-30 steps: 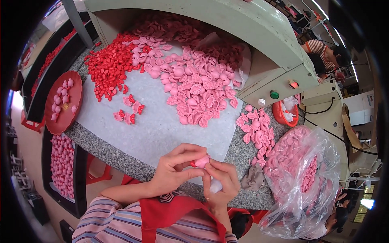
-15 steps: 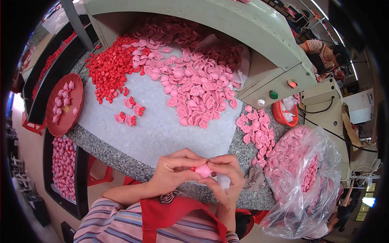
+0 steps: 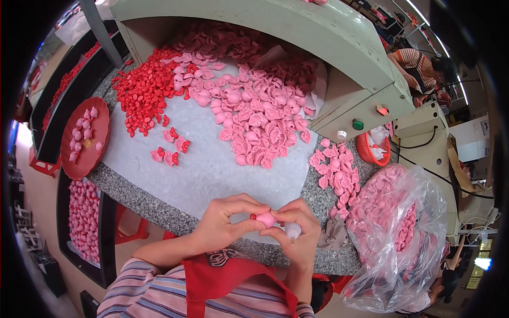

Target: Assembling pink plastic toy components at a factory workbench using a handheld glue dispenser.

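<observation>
Over the table's near edge, both hands pinch one small rounded pink piece [image 3: 265, 220] with a red bit [image 3: 253, 216] at its left end. My left hand [image 3: 225, 222] closes on it from the left with thumb and fingertips. From the other side my right hand [image 3: 305, 225] grips it with thumb and forefinger, and a small white needle-tipped bottle [image 3: 292, 229] is tucked in the same hand, its thin tip toward me. Ahead on a white sheet [image 3: 196, 180] lie several pink shells with red bits [image 3: 170, 157], a heap of pink shells [image 3: 260, 116] and a heap of red bits [image 3: 140, 90].
A grey metal housing [image 3: 254, 13] arches over the heaps. At left are a red scalloped plate [image 3: 79, 164] with pink pieces and a black tray [image 3: 106, 238] of finished-looking ones. A clear bag [image 3: 397, 228], red basket [image 3: 362, 151] and grey cloth [image 3: 334, 233] lie right.
Both hands have shifted slightly, still pinching the pink piece. The bottle in my right hand has tipped, its tip now higher in the picture. A co-worker's arm at upper right has moved.
</observation>
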The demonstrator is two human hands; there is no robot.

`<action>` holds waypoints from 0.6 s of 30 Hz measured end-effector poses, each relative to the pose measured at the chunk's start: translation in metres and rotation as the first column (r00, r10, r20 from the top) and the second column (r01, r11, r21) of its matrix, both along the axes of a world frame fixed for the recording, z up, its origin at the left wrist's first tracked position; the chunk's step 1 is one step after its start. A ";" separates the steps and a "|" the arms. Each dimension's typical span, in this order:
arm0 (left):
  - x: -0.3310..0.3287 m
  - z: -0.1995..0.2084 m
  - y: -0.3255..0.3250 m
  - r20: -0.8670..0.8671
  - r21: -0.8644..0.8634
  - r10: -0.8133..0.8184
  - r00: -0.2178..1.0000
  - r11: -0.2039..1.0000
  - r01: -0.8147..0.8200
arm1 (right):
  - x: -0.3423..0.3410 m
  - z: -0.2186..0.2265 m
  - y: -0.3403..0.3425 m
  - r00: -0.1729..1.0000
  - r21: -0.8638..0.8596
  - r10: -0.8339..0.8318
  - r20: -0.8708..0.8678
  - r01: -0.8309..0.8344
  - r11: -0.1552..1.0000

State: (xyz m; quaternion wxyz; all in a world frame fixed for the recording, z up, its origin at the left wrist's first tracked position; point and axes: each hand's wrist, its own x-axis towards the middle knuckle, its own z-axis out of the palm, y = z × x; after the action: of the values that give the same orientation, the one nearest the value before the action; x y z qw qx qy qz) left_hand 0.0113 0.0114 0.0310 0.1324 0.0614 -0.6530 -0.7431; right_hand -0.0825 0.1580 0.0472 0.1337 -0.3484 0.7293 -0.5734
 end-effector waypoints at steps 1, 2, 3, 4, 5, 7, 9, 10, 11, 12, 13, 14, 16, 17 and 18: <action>-0.003 0.004 -0.006 0.067 -0.121 -0.056 0.996 0.991 0.064 | -0.005 0.003 0.001 1.000 -0.001 -0.002 0.001 0.002 1.000; -0.007 0.009 -0.011 0.069 -0.122 -0.059 0.996 0.990 0.067 | -0.010 0.006 0.001 0.996 0.094 0.081 -0.028 -0.078 0.993; -0.010 0.016 -0.015 0.218 -0.147 -0.140 0.966 0.974 0.174 | -0.014 0.009 0.000 0.985 0.190 0.164 -0.049 -0.152 0.970; -0.012 0.020 -0.018 0.363 -0.156 -0.212 0.908 0.946 0.283 | -0.016 0.011 -0.002 0.986 0.189 0.160 -0.047 -0.148 0.971; -0.014 0.014 -0.021 0.363 -0.160 -0.210 0.908 0.946 0.282 | -0.018 0.014 -0.006 0.980 0.170 0.195 -0.033 -0.187 0.967; -0.019 -0.012 -0.027 0.141 0.353 -0.365 0.920 0.887 0.297 | -0.017 0.014 -0.009 0.973 0.149 0.228 -0.023 -0.222 0.964; -0.021 -0.019 -0.017 0.041 0.705 -0.333 0.942 0.678 0.209 | -0.009 0.010 -0.018 0.996 0.010 -0.075 -0.049 0.076 0.997; -0.022 -0.022 -0.011 -0.037 0.934 -0.261 0.965 0.335 0.127 | -0.005 0.007 -0.018 0.996 0.008 -0.074 -0.047 0.075 0.997; -0.022 -0.024 -0.006 -0.038 0.934 -0.263 0.964 0.333 0.127 | 0.001 0.005 -0.014 0.990 0.003 -0.136 -0.048 0.136 0.991; -0.023 -0.027 -0.002 -0.023 0.943 -0.221 0.975 0.320 0.095 | 0.005 0.003 -0.012 0.979 -0.002 -0.196 -0.048 0.196 0.981; -0.024 -0.028 0.000 -0.007 0.950 -0.179 0.984 0.305 0.063 | 0.008 0.000 -0.013 0.979 0.000 -0.198 -0.047 0.198 0.980; -0.023 -0.027 0.001 -0.003 0.951 -0.184 0.983 0.302 0.059 | 0.012 -0.005 -0.014 0.964 -0.008 -0.253 -0.075 0.254 0.967; -0.022 -0.025 0.001 0.031 0.890 -0.215 0.976 0.450 0.071 | 0.014 -0.007 -0.012 0.945 -0.015 -0.312 -0.099 0.312 0.950; -0.023 -0.026 0.000 0.032 0.890 -0.218 0.976 0.450 0.071 | 0.011 -0.007 -0.013 0.949 -0.011 -0.291 -0.124 0.292 0.956; -0.023 -0.028 -0.002 -0.006 0.862 -0.238 0.971 0.492 0.126 | 0.008 -0.007 -0.013 0.951 -0.008 -0.270 -0.149 0.271 0.962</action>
State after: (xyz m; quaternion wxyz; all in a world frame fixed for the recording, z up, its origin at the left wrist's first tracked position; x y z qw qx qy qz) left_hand -0.0113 0.0097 0.0033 -0.0319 0.0916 -0.2104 -0.9728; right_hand -0.0743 0.1452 0.0400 0.0013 -0.2862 0.7816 -0.5543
